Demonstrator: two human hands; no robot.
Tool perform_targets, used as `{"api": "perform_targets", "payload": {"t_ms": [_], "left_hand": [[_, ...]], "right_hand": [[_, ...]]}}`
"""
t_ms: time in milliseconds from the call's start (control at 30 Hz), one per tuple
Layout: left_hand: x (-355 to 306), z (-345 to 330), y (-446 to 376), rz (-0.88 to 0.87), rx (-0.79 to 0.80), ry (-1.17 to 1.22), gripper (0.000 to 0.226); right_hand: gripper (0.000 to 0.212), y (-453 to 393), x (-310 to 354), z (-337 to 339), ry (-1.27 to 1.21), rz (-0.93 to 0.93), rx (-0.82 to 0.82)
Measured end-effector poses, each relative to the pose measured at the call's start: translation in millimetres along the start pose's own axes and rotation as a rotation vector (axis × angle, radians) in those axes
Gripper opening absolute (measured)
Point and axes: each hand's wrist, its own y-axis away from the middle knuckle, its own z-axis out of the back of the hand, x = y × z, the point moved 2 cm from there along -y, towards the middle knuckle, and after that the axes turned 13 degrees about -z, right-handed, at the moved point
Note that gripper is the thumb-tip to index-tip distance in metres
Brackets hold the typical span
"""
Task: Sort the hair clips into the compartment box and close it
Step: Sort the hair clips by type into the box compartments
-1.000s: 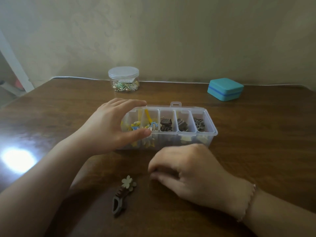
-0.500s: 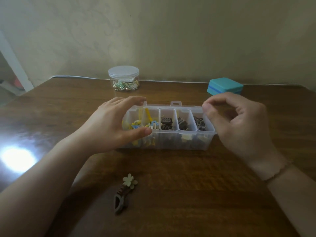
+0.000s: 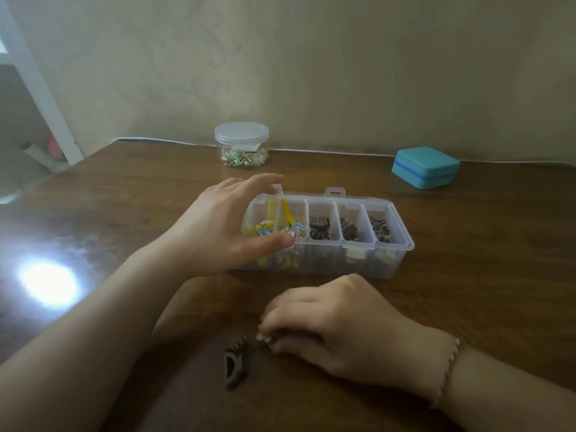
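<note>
A clear compartment box [image 3: 402, 244] stands open in the middle of the table, yellow and blue clips in its left cells, brown ones in the right cells. My left hand [image 3: 224, 229] grips the box's left end, thumb at the front rim and fingers over the back rim. My right hand [image 3: 336, 325] lies on the table in front of the box, fingertips pinching a pale flower clip [image 3: 265, 338] that is mostly hidden under them. A brown claw clip [image 3: 235, 361] lies on the table just left of that hand.
A round clear jar [image 3: 241, 145] with a lid and small trinkets stands at the back. A teal closed case [image 3: 425, 166] sits at the back right. A white cable [image 3: 327, 152] runs along the wall edge. A bright glare spot marks the table's left side.
My right hand came back from the box's right end down to the table front and took the flower clip. The brown claw clip has shifted. My left hand stayed on the box.
</note>
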Motion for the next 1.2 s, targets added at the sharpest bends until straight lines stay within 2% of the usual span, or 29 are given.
{"api": "perform_targets", "payload": {"t_ms": [67, 133, 267, 300, 367, 433, 533, 600, 633, 667, 767, 833, 900, 1000, 1133, 1200], "left_hand": [[-0.1, -0.7, -0.5, -0.005, 0.001, -0.002, 0.087], [-0.1, -0.6, -0.5, -0.008, 0.003, -0.001, 0.088], [1.3, 0.8, -0.4, -0.001, 0.016, -0.004, 0.09], [1.6, 0.9, -0.1, -0.001, 0.016, -0.005, 0.09], [1.9, 0.6, 0.4, -0.007, 0.015, -0.011, 0.09], [1.6, 0.1, 0.6, -0.013, 0.02, -0.014, 0.089], [0.4, 1.2, 0.9, -0.014, 0.017, 0.007, 0.086], [0.9, 3.2, 1.4, 0.014, -0.001, 0.082, 0.082], [2.0, 3.9, 1.5, 0.032, -0.017, 0.135, 0.079], [3.4, 4.2, 1.6, 0.049, -0.036, 0.189, 0.075], [6.1, 4.3, 1.4, 0.086, -0.082, 0.3, 0.068], [6.2, 4.2, 1.4, 0.098, -0.107, 0.345, 0.065], [5.3, 3.9, 2.1, 0.106, -0.145, 0.383, 0.066], [5.2, 3.0, 1.9, 0.116, -0.199, 0.424, 0.078], [10.2, 0.4, -0.6, 0.108, -0.245, 0.506, 0.101], [10.8, 0.0, -1.8, 0.111, -0.257, 0.547, 0.104]], "right_hand": [[0.016, 0.3, -4.4, 11.0, -0.048, -0.002, -0.098], [0.015, 1.6, -12.6, 28.5, -0.122, -0.058, -0.274], [0.014, 2.8, -38.6, 66.0, -0.028, -0.315, -0.655], [0.015, 1.9, -45.1, 71.2, 0.006, -0.395, -0.678], [0.021, 0.1, -55.8, 75.0, 0.036, -0.518, -0.593], [0.023, 2.3, -63.9, 77.8, -0.006, -0.559, -0.55], [0.012, 11.5, -65.4, 93.1, -0.131, -0.552, -0.823], [0.01, 13.9, -50.4, 98.6, -0.156, -0.502, -0.89], [0.012, 11.9, -37.6, 97.1, -0.142, -0.444, -0.817], [0.014, 8.0, -21.6, 92.0, -0.108, -0.373, -0.667], [0.032, -6.2, 22.5, 61.5, 0.123, -0.168, -0.034], [0.041, -14.4, 35.5, 41.9, 0.176, -0.06, 0.167], [0.041, -21.3, 39.1, 25.3, 0.082, -0.001, 0.23], [0.026, -27.1, 33.2, 3.4, -0.052, 0.031, 0.263], [0.014, -22.1, 19.4, 11.3, -0.163, -0.047, 0.124], [0.015, -20.3, 14.3, 32.7, -0.248, -0.113, -0.052]]}}
